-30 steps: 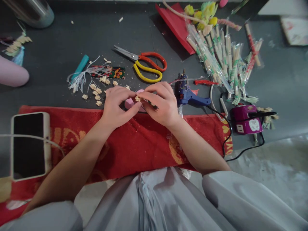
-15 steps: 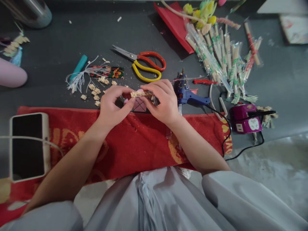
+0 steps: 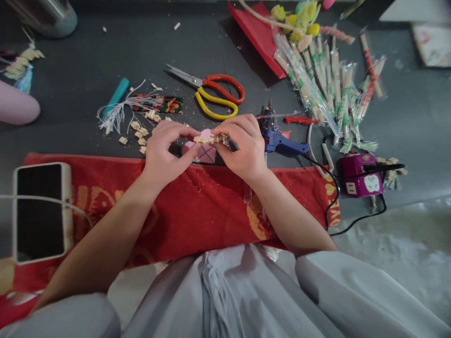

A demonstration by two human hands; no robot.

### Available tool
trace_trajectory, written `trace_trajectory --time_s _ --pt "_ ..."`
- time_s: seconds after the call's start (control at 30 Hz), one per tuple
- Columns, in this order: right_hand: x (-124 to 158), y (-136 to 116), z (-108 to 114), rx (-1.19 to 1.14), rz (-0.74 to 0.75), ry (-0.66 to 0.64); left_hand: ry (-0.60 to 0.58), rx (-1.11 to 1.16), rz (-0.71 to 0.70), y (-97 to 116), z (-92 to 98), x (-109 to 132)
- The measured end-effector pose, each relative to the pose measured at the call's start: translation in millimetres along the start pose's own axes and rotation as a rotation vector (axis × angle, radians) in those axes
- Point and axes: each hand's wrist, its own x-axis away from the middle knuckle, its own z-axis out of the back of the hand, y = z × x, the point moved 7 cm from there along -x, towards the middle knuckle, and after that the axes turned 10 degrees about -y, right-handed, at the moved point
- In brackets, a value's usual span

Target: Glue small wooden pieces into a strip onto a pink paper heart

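Note:
My left hand and my right hand meet over the table's middle. Both pinch a short strip of small pale wooden bits, one hand at each end. Just under the strip lies a pink heart-shaped piece with crossed lines on it. Loose wooden bits are scattered left of my left hand. A blue hot glue gun lies right beside my right hand.
Red and yellow scissors lie behind the hands. A red cloth covers the near table edge, with a phone on its left. A purple power socket and wrapped chopsticks sit at the right. A teal tube and white threads lie at the left.
Both hands lifted the strip of wooden bits slightly off the pink heart piece and turned it level. The heart's crossed lines now show under it.

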Motion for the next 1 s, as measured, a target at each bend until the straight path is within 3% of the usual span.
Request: trace_trajectory --time_s 0.13,0.43,0.67,1.0 --pt "0.6 1.8 -0.9 0.007 0.005 0.0 0.012 -0.022 -0.039 2.8 2.5 -0.5" --pt "-0.8 14.0 -10.3 0.055 -0.045 -0.101 -0.013 -0.117 0.023 -4.1 0.1 -1.7" --pt "-3.2 13.2 -11.0 0.069 -0.045 -0.065 -0.031 -0.174 0.086 -17.4 -10.6 3.6" --pt "-0.9 5.8 -11.6 0.073 -0.065 -0.071 -0.014 -0.231 0.124 -18.6 -9.6 6.0"
